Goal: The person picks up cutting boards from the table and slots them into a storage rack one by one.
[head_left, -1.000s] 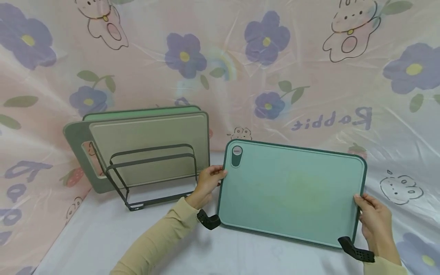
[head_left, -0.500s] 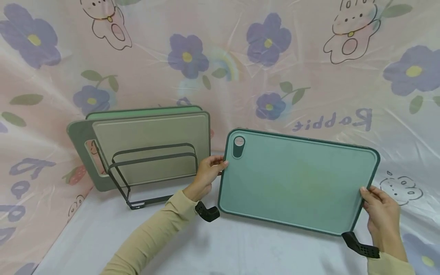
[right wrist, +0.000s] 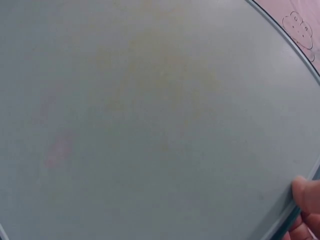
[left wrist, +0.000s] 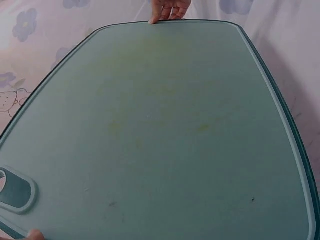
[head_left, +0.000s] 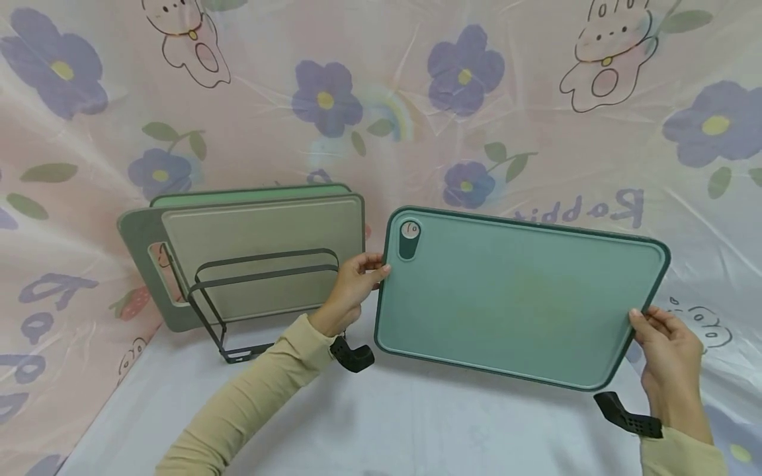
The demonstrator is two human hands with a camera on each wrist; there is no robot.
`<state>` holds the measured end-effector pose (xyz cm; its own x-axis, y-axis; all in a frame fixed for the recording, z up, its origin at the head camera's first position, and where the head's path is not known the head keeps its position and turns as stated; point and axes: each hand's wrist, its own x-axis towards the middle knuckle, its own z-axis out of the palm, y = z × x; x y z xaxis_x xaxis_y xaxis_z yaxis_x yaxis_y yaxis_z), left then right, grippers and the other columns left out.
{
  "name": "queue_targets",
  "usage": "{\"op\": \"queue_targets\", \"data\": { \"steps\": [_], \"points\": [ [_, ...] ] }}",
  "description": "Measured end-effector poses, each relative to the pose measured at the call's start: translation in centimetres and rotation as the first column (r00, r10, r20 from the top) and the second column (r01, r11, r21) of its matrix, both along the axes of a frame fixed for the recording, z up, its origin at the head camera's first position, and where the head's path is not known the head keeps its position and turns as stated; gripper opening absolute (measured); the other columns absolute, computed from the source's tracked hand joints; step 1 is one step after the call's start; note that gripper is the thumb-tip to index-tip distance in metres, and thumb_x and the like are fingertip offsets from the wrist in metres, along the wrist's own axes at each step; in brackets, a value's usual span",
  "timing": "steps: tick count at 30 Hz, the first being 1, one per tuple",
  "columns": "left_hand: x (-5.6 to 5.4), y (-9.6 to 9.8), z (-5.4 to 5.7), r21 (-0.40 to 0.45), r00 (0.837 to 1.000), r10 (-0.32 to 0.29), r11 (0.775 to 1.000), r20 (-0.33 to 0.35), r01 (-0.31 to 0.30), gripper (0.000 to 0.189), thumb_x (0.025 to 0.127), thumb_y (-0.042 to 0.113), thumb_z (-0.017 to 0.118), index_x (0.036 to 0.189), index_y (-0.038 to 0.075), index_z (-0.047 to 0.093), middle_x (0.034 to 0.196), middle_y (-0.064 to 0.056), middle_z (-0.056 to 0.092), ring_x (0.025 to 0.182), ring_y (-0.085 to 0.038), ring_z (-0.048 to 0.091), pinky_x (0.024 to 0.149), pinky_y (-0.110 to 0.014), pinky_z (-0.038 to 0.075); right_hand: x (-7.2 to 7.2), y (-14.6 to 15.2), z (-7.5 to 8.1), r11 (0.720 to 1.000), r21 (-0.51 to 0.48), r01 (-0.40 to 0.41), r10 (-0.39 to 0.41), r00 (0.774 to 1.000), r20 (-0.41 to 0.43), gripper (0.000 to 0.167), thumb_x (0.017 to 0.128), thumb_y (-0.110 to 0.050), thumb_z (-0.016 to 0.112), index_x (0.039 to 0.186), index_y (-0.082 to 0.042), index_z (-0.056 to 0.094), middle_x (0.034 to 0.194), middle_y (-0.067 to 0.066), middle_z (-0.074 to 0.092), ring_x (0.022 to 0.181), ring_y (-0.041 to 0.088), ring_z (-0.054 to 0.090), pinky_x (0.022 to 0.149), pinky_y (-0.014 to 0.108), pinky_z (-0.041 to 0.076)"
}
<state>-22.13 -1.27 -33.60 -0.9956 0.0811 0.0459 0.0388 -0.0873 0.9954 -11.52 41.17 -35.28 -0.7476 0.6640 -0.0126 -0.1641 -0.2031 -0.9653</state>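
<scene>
A teal cutting board (head_left: 512,297) with a dark green rim is held up between both hands, tilted with its right end lower. My left hand (head_left: 352,285) pinches its left short edge, thumb on the face, below the hanging hole. At the opposite short edge my right hand (head_left: 669,350) grips the rim, thumb in front and fingers behind. Faint yellowish stains show on the board (left wrist: 160,115) in the left wrist view. The right thumb (right wrist: 305,194) presses the board's face in the right wrist view.
A black wire rack (head_left: 264,270) stands on the white-covered table (head_left: 381,423) at left. In it lean a beige cutting board (head_left: 280,231) with a green handle and a light green board (head_left: 256,196) behind. A printed curtain (head_left: 381,39) hangs at the back.
Both hands have raised the teal cutting board, and its right end has moved somewhat to the right. The rack and the boards in it stay in place.
</scene>
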Motion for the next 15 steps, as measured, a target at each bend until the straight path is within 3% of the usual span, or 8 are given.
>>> {"op": "queue_targets", "data": {
  "steps": [15],
  "points": [
    [-1.0, -1.2, 3.6, -0.042, 1.000, -0.011, 0.999, -0.023, 0.010, 0.024, 0.092, 0.002, 0.066, 0.115, -0.002, 0.061, 0.106, -0.010, 0.056, 0.105, -0.025, 0.049, 0.088, -0.038, 0.050, -1.1, -0.6, 2.4, 0.999, -0.009, -0.035, 0.034, 0.997, -0.074, 0.026, 0.078, -0.009, 0.081, 0.098, -0.011, 0.064, 0.097, -0.001, 0.056, 0.084, 0.008, 0.051, 0.061, 0.014, 0.046]
  ]
}}
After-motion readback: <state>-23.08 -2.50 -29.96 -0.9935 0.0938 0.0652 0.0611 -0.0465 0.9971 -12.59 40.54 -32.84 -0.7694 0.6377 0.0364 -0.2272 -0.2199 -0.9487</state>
